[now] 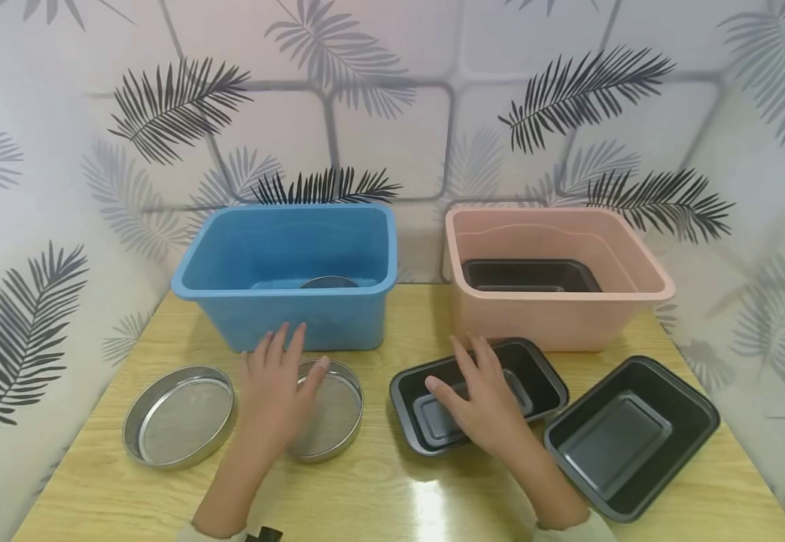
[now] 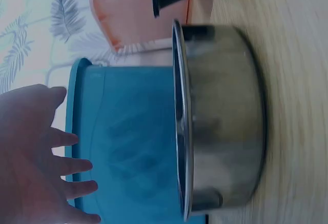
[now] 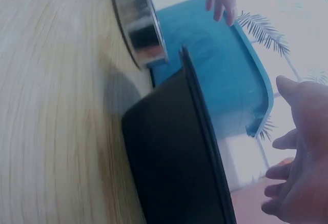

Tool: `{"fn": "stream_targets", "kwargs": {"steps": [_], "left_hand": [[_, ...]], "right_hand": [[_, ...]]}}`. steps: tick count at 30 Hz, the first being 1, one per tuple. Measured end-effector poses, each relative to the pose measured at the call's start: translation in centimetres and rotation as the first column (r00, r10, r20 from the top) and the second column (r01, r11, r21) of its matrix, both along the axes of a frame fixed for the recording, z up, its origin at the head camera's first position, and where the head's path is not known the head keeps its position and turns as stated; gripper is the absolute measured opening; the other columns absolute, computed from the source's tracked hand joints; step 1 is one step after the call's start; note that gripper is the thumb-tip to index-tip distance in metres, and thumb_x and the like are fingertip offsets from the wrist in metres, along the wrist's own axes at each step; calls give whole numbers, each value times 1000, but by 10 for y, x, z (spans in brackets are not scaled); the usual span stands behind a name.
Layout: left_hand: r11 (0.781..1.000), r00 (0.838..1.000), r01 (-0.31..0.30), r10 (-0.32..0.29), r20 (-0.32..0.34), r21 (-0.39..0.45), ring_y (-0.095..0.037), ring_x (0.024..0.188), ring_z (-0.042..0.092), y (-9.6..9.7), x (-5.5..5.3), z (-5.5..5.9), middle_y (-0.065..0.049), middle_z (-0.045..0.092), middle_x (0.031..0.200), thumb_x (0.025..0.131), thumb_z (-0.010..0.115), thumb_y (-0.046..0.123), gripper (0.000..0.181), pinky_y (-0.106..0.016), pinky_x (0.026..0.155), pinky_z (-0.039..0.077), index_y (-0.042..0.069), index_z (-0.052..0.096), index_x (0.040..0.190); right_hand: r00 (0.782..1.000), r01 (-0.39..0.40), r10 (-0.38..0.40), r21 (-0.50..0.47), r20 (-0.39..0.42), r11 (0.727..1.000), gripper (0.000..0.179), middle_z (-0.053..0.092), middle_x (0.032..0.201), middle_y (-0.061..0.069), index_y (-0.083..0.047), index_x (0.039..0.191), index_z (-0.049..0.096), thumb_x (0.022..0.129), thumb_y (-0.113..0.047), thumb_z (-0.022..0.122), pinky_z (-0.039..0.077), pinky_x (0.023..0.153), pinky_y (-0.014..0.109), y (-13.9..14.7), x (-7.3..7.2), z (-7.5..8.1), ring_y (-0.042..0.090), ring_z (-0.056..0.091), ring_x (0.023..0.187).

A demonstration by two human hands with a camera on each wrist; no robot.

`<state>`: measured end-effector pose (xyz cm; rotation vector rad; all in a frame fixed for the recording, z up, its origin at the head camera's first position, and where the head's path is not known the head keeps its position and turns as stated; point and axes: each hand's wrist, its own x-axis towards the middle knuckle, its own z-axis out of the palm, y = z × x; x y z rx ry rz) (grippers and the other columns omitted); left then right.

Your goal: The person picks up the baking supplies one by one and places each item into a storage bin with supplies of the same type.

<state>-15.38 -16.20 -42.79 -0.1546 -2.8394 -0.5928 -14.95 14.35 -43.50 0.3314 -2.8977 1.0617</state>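
Note:
My left hand is above a round metal sieve, fingers spread and holding nothing. In the left wrist view the sieve's steel wall stands apart from the fingers. A second sieve lies to the left on the table. Over a dark loaf pan hovers my right hand, its fingers loosely spread and nothing in them. The right wrist view shows this pan's dark side below the hand. Another dark loaf pan lies angled at the right, close beside the first.
Against the patterned wall covering stand a blue bin on the left and a pink bin on the right. The blue bin has a round metal rim showing inside; a dark pan sits in the pink one. Everything rests on a wooden table.

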Motion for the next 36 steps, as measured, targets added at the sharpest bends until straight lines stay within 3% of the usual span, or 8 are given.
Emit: {"fn": "stream_targets", "kwargs": {"steps": [3,8,15,19,21,28,31,36], "left_hand": [[996,1000,-12,15,-27,87,-45,146,30,-10,-1,5,-21,34,160,106,41,52,66,-68,118,20,10,35,157],[971,997,-28,44,-64,239,-43,144,36,-32,-5,12,-19,40,157,106,42,49,62,-65,115,30,9,40,154],[868,992,-79,116,-45,491,-39,143,39,-71,-8,22,-15,38,158,106,46,47,62,-65,110,36,17,34,158],[843,983,-99,165,-78,529,-40,137,44,-94,-13,31,-16,39,157,106,47,41,58,-64,107,38,17,35,158],[840,978,-108,186,-95,531,-40,136,45,-105,-17,34,-15,38,158,106,48,37,56,-62,108,38,16,37,157],[838,971,-129,215,-104,529,-42,138,43,-131,-34,39,-18,35,159,105,51,29,55,-61,112,37,14,38,156],[837,978,-113,188,-87,536,-47,139,42,-142,-45,38,-21,32,159,106,49,31,56,-63,113,36,12,35,157],[832,992,-74,118,-45,549,-50,142,37,-161,-62,32,-22,24,163,108,43,37,60,-67,112,34,11,29,160]], "right_hand": [[998,-28,34,-106,55,994,83,15,168,9,-23,161,25,96,-68,50,25,113,75,-6,1,3,40,14,154],[989,-64,99,-293,106,954,75,25,165,3,-24,158,33,97,-60,56,29,117,66,-18,3,5,36,27,151],[966,-56,170,-484,195,873,55,45,152,-2,-31,149,47,100,-51,58,45,107,53,-38,8,8,22,51,135],[947,-65,218,-524,237,849,52,56,142,4,-29,148,49,101,-49,56,49,103,52,-49,13,9,25,64,117],[936,-77,246,-537,251,840,53,56,142,6,-27,149,48,101,-49,56,49,104,53,-55,14,8,28,66,114],[928,-106,271,-515,256,851,53,41,157,3,-23,148,51,102,-48,55,33,116,62,-78,19,-1,32,43,143],[928,-109,276,-525,251,844,51,39,158,4,-22,146,53,102,-47,55,29,118,63,-87,20,-8,33,37,146],[919,-78,278,-563,279,823,59,29,163,13,-15,152,47,101,-45,57,32,118,60,-100,22,-19,40,32,148]]}}
